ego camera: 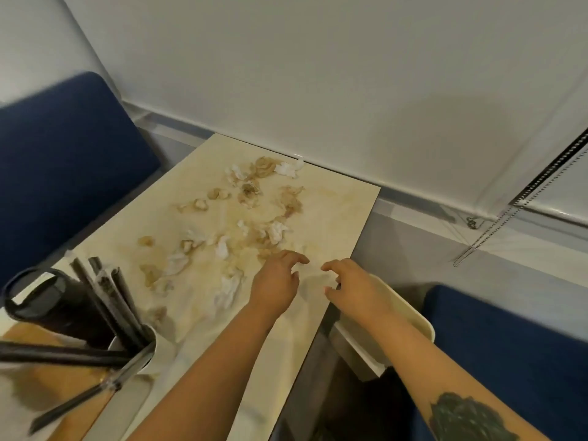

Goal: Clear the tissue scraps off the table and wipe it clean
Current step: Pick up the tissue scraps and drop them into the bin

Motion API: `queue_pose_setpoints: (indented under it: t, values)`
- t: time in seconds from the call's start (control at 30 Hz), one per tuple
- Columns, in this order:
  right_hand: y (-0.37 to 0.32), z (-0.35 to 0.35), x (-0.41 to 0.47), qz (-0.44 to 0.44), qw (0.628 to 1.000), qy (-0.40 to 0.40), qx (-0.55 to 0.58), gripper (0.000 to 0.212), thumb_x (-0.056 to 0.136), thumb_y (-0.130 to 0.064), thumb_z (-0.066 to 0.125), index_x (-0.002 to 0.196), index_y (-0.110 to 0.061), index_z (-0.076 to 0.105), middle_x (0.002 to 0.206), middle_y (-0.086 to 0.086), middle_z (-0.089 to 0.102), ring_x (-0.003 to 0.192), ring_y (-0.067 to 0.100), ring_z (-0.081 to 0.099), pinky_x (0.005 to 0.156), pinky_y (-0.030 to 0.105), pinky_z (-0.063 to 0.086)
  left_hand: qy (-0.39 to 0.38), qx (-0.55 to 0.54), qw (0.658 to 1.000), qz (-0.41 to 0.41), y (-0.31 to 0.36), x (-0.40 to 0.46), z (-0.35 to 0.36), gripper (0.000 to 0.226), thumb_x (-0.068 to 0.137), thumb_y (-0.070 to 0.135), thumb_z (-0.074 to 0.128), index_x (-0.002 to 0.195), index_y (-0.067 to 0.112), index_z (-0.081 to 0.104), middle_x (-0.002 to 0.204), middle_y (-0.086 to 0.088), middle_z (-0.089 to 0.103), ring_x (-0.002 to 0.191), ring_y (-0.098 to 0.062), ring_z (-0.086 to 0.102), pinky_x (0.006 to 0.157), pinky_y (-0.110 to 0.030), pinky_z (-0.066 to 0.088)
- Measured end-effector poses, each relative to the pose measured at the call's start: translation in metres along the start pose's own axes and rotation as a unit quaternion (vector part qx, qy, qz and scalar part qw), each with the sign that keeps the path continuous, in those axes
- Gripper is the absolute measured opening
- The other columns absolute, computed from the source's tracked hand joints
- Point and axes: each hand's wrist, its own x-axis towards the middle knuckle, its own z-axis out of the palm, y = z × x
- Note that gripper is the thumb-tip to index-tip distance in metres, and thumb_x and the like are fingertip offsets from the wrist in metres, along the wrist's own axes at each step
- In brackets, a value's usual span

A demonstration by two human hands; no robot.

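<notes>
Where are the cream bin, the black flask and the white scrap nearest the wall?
cream bin [423, 323]: head view, on its right rim.
black flask [47, 300]: head view, on its dark body.
white scrap [288, 169]: head view, on its crumpled middle.

Tissue scraps [251, 214] on table [337, 205]

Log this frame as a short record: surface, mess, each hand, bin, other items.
surface: pale marble-look table
mess: tissue scraps, white and brown-stained, scattered across table
left hand: over table, fingers loosely curled, holding nothing
right hand: at table's right edge, holding nothing
bin: cream tray beside table edge
other items: black bottle; utensil holder
</notes>
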Motion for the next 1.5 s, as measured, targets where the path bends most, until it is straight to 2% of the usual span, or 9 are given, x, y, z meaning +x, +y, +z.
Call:
queue_pose_setpoints:
  t: [0.23, 0.33, 0.43, 0.5, 0.6, 0.87, 1.03, 1.27, 1.5]
  values:
    - [-0.037, 0.045, 0.004, -0.075, 0.992, -0.085, -0.064, 0.047, 0.084, -0.029, 0.062, 0.129, -0.030, 0.052, 0.142, -0.001, 0.034, 0.127, 0.017, 0.039, 0.095, 0.031, 0.042, 0.054, 0.063, 0.993, -0.078, -0.047, -0.033, -0.028, 0.047, 0.083, 0.002, 0.056, 0.125, 0.022, 0.053, 0.140, 0.001, 0.039, 0.131, -0.020, 0.030, 0.093, -0.027, 0.038]
    - [-0.045, 0.061, 0.008, -0.087, 0.983, -0.122, -0.109, 0.045, 0.088, -0.022, 0.055, 0.133, -0.029, 0.050, 0.148, 0.002, 0.027, 0.132, 0.022, 0.031, 0.098, 0.033, 0.040, 0.055, 0.075, 0.989, -0.111, -0.060, -0.047, -0.033, 0.051, 0.082, 0.001, 0.053, 0.128, 0.024, 0.049, 0.144, 0.001, 0.032, 0.133, -0.019, 0.022, 0.093, -0.026, 0.038]
    - [-0.047, 0.077, 0.013, -0.100, 0.973, -0.131, -0.160, 0.040, 0.093, -0.012, 0.046, 0.130, -0.024, 0.055, 0.144, 0.003, 0.036, 0.127, 0.024, 0.037, 0.094, 0.035, 0.043, 0.050, 0.078, 0.984, -0.149, -0.072, -0.060, -0.037, 0.053, 0.082, 0.002, 0.050, 0.130, 0.026, 0.046, 0.145, 0.003, 0.029, 0.134, -0.017, 0.019, 0.090, -0.026, 0.040]
    - [-0.044, 0.085, 0.015, -0.106, 0.968, -0.122, -0.191, 0.040, 0.090, -0.003, 0.046, 0.125, -0.018, 0.058, 0.132, 0.005, 0.045, 0.119, 0.026, 0.044, 0.082, 0.034, 0.044, 0.042, 0.081, 0.983, -0.160, -0.076, -0.064, -0.037, 0.055, 0.082, 0.002, 0.050, 0.131, 0.026, 0.044, 0.146, 0.003, 0.027, 0.134, -0.017, 0.018, 0.091, -0.026, 0.041]
    - [-0.043, 0.092, 0.015, -0.114, 0.965, -0.118, -0.206, 0.033, 0.086, 0.004, 0.048, 0.112, -0.012, 0.060, 0.109, 0.007, 0.052, 0.103, 0.026, 0.050, 0.068, 0.029, 0.034, 0.028, 0.091, 0.980, -0.176, -0.083, -0.067, -0.038, 0.057, 0.083, 0.003, 0.050, 0.134, 0.026, 0.041, 0.147, 0.002, 0.024, 0.134, -0.019, 0.019, 0.089, -0.027, 0.043]
    - [-0.041, 0.084, 0.008, -0.091, 0.985, -0.081, -0.125, 0.031, 0.083, 0.005, 0.043, 0.101, -0.009, 0.065, 0.100, 0.008, 0.058, 0.093, 0.026, 0.055, 0.075, 0.033, 0.043, -0.075, 0.179, 0.957, -0.213, -0.081, -0.046, -0.038, 0.082, 0.080, -0.012, 0.043, 0.144, 0.035, 0.023, 0.152, 0.001, 0.007, 0.133, -0.023, 0.021, 0.083, -0.029, 0.044]
    - [-0.036, 0.074, -0.005, -0.073, 0.993, -0.034, -0.087, 0.029, 0.086, 0.001, 0.044, 0.100, -0.011, 0.067, 0.099, 0.004, 0.060, 0.091, 0.022, 0.056, 0.074, 0.028, 0.043, -0.115, 0.185, 0.954, -0.206, -0.084, -0.033, -0.033, 0.056, 0.087, -0.004, 0.046, 0.136, 0.023, 0.040, 0.136, -0.006, 0.028, 0.119, -0.026, 0.036, 0.087, -0.034, 0.046]
    - [-0.032, 0.061, -0.019, -0.036, 0.997, -0.004, -0.071, 0.025, 0.091, -0.008, 0.046, 0.104, -0.016, 0.066, 0.103, -0.002, 0.059, 0.091, 0.016, 0.057, 0.066, 0.016, 0.030, -0.101, 0.160, 0.962, -0.197, -0.093, -0.031, -0.031, 0.032, 0.087, -0.003, 0.043, 0.114, 0.013, 0.051, 0.122, -0.009, 0.041, 0.103, -0.026, 0.048, 0.075, -0.030, 0.042]
    - [-0.035, 0.049, -0.028, -0.010, 0.999, 0.042, -0.012, 0.020, 0.086, -0.005, 0.052, 0.096, -0.013, 0.067, 0.096, 0.003, 0.060, 0.082, 0.017, 0.056, 0.069, 0.022, 0.040, -0.041, 0.070, 0.980, -0.180, -0.087, -0.037, -0.030, 0.025, 0.088, -0.003, 0.041, 0.102, 0.011, 0.055, 0.114, -0.007, 0.045, 0.085, -0.023, 0.048, 0.066, -0.029, 0.035]
